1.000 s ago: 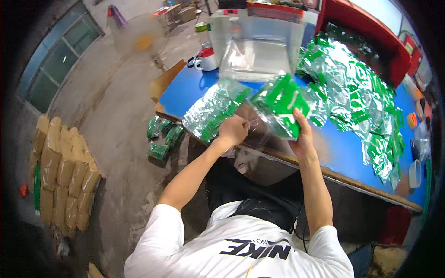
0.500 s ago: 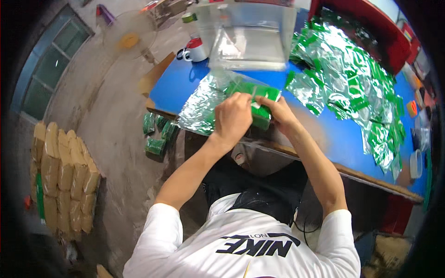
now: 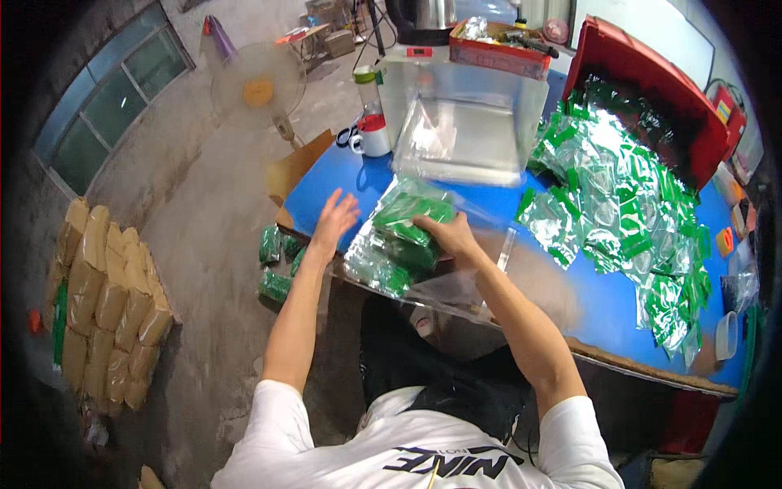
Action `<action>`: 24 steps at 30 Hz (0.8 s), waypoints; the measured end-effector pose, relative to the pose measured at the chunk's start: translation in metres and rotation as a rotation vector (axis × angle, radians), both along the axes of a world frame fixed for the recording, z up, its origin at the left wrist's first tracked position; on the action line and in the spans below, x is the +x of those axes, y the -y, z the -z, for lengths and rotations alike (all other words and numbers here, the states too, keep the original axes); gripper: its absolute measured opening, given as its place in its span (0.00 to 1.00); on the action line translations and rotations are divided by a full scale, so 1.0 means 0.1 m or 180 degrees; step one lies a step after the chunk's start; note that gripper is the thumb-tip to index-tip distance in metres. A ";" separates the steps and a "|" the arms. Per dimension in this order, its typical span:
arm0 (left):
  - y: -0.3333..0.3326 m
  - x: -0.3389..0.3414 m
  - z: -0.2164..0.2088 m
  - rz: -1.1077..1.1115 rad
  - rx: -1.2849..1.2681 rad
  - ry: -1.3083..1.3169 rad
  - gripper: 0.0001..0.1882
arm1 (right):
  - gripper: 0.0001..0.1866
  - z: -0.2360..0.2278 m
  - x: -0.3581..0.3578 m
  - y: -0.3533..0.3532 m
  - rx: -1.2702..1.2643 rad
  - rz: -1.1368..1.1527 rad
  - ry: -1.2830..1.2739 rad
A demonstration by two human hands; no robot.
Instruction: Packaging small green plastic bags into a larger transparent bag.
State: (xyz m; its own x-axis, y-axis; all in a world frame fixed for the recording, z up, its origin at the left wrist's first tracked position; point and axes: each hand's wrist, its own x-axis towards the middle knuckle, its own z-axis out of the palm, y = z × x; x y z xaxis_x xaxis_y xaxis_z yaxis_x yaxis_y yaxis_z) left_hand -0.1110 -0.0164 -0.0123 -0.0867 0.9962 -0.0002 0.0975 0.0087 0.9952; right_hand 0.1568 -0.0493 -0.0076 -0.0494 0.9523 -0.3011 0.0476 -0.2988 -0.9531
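Near the table's front edge lies a bundle of shiny green packets (image 3: 407, 210) with clear plastic around it. My right hand (image 3: 450, 235) is closed on the bundle's right side, thumb on top. A loose sheet of clear plastic film (image 3: 444, 295) spreads from the bundle toward the table edge and under my right forearm. My left hand (image 3: 334, 222) is raised to the left of the bundle, apart from it, holding nothing, its fingers spread. Whether the bundle is fully inside the film I cannot tell.
Flat green-and-clear pouches (image 3: 631, 204) pile up on the blue table's (image 3: 318, 181) right side. Behind the bundle stands a clear plastic stack (image 3: 460, 138), beside a white mug (image 3: 373, 140). Green bundles (image 3: 275, 285) lie on the floor left; brown packages (image 3: 102, 285) are stacked farther left.
My left hand has let go of the green bundle and moved left, its fingers opening. My right hand still holds the bundle, now tilted differently. The view has shifted, showing more behind the table.
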 end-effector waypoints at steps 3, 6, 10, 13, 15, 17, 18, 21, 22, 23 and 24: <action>-0.06 -0.05 0.28 0.1336 -0.0627 0.1342 0.48 | 0.70 0.19 -0.03 -0.15 -0.0032 0.0306 0.0566; -0.04 0.13 0.20 0.1507 -0.0297 0.0718 0.49 | 0.71 0.22 0.09 -0.22 -0.0239 0.0246 0.0441; -0.05 0.18 0.14 0.1625 -0.0197 0.0995 0.44 | 0.55 0.38 0.10 -0.06 0.0992 0.0255 0.0742; -0.08 0.15 0.11 0.1917 -0.0253 0.1457 0.43 | 0.53 0.22 0.03 -0.17 0.0897 0.0101 0.0704; -0.08 0.15 0.15 0.1983 -0.0307 0.1567 0.42 | 0.53 0.32 0.10 -0.16 0.0811 0.0291 0.0676; -0.05 0.27 0.10 0.2060 -0.0416 0.1591 0.41 | 0.54 0.46 0.17 -0.27 0.0754 0.0490 0.0666; -0.04 0.32 0.05 0.2069 -0.0304 0.1405 0.42 | 0.55 0.54 0.20 -0.36 0.0840 0.0525 0.0647; -0.03 0.08 0.21 0.1800 -0.0368 0.1774 0.43 | 0.57 0.27 0.08 -0.24 0.0915 0.0180 0.0485; -0.05 0.13 0.24 0.1660 -0.0297 0.1707 0.43 | 0.57 0.18 0.16 -0.17 0.0911 0.0104 0.0771; -0.09 0.31 0.21 0.1563 -0.0215 0.1640 0.43 | 0.56 0.14 0.32 -0.14 0.0922 0.0070 0.1070; -0.08 0.44 0.19 0.1629 -0.0278 0.1640 0.43 | 0.54 0.43 0.48 -0.24 0.0918 -0.0119 0.0529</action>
State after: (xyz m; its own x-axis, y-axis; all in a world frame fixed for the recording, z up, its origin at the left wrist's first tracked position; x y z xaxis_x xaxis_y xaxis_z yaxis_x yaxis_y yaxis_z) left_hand -0.0675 -0.0088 -0.0314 0.4224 0.9064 0.0033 -0.3697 0.1689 0.9137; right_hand 0.2050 -0.0252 -0.0501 -0.0588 0.9979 -0.0264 0.2154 -0.0131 -0.9764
